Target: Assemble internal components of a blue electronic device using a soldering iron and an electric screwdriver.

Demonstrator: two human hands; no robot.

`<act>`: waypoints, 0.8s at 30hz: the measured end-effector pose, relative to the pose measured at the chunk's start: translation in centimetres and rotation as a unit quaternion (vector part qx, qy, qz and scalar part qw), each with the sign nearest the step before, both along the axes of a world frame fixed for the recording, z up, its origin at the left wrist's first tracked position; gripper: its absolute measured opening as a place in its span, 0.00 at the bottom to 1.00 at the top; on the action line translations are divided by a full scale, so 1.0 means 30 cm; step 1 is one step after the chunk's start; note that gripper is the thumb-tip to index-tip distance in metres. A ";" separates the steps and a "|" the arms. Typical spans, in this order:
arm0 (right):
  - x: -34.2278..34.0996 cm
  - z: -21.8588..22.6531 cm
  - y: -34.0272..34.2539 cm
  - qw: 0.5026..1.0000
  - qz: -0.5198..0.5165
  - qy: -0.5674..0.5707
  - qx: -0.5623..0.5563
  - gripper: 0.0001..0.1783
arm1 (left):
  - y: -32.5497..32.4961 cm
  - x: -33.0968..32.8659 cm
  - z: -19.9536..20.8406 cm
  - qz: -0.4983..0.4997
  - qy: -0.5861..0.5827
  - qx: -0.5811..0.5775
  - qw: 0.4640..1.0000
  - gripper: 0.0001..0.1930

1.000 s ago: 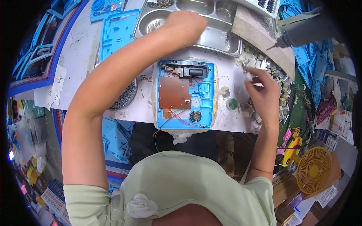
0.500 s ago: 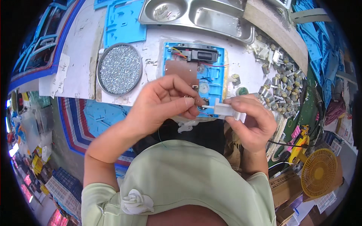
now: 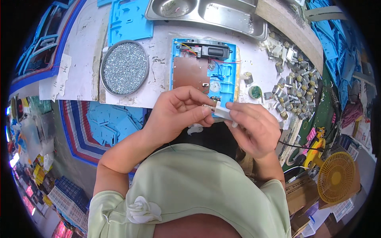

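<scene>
My right hand (image 3: 256, 125) is closed around a small white plastic part (image 3: 223, 112), whose narrow end points at my left fingertips. My left hand (image 3: 180, 111) is pinched at that end; tiny metal bits show between its fingers, too small to name. The two hands almost meet over the near edge of an open blue plastic casing (image 3: 227, 89). The casing holds a brown board (image 3: 190, 73), a black module (image 3: 216, 51) and thin coloured wires. A thin dark wire hangs below my left hand.
To the left stands a round tray of small metal screws (image 3: 125, 67). Several small metal motors (image 3: 295, 89) lie heaped at right, near a small green roll (image 3: 255, 92). A steel compartment tray (image 3: 230, 20) stands behind. A yellow fan (image 3: 336, 177) is at lower right.
My right hand has moved left with the white part, bringing its narrow end up to my left fingertips. The left hand has shifted only slightly.
</scene>
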State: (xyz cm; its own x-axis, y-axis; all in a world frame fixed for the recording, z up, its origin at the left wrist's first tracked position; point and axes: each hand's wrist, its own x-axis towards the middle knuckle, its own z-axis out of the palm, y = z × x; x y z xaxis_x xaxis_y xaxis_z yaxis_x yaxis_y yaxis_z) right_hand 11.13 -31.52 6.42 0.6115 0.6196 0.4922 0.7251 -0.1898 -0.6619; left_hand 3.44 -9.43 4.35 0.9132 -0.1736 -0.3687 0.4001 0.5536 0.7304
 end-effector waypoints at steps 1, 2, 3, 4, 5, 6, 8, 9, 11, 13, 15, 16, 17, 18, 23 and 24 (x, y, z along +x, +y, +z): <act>-0.002 -0.011 -0.009 1.000 -0.004 0.009 -0.003 0.23 | 0.010 0.019 0.021 -0.052 -0.008 0.044 0.998 0.07; 0.003 -0.020 -0.038 0.998 0.013 0.068 0.010 0.22 | 0.037 0.053 0.065 -0.104 -0.016 0.088 0.991 0.06; -0.004 -0.037 -0.069 0.980 -0.005 0.184 0.073 0.21 | 0.058 0.088 0.102 -0.153 -0.024 0.133 0.979 0.06; -0.026 -0.058 -0.102 0.944 -0.023 0.299 0.135 0.20 | 0.063 0.125 0.116 -0.165 -0.055 0.265 0.948 0.06; -0.039 -0.074 -0.130 0.891 -0.040 0.408 0.194 0.19 | 0.055 0.160 0.086 -0.150 -0.187 0.389 0.890 0.07; -0.036 -0.082 -0.154 0.835 -0.018 0.478 0.271 0.19 | 0.031 0.205 0.042 -0.133 -0.315 0.496 0.798 0.08; -0.032 -0.099 -0.187 0.827 -0.017 0.485 0.285 0.19 | -0.028 0.231 -0.019 -0.109 -0.424 0.622 0.649 0.08; -0.033 -0.103 -0.197 0.822 -0.019 0.488 0.294 0.19 | -0.045 0.241 -0.006 -0.164 -0.408 0.650 0.619 0.08; -0.034 -0.092 -0.190 0.856 -0.040 0.440 0.267 0.19 | -0.064 0.260 0.031 -0.272 -0.370 0.696 0.551 0.06; -0.033 -0.074 -0.181 0.882 -0.075 0.405 0.231 0.18 | -0.062 0.282 0.024 -0.260 -0.386 0.696 0.547 0.06; -0.017 -0.069 -0.166 0.903 -0.123 0.375 0.167 0.18 | -0.056 0.296 0.009 -0.224 -0.391 0.683 0.575 0.05; -0.003 -0.068 -0.155 0.912 -0.147 0.359 0.134 0.17 | -0.052 0.296 -0.006 -0.193 -0.387 0.669 0.604 0.05; 0.014 -0.059 -0.142 0.941 -0.142 0.300 0.070 0.17 | -0.045 0.293 -0.015 -0.162 -0.382 0.654 0.632 0.05; 0.033 -0.048 -0.125 0.962 -0.131 0.240 0.006 0.16 | -0.025 0.278 -0.009 -0.130 -0.371 0.629 0.671 0.05; 0.103 -0.044 -0.030 0.992 -0.071 0.002 -0.107 0.19 | 0.054 0.200 -0.026 0.030 -0.329 0.524 0.785 0.06; 0.112 -0.051 -0.020 0.992 -0.057 -0.012 -0.108 0.19 | 0.057 0.183 -0.035 0.041 -0.325 0.521 0.788 0.08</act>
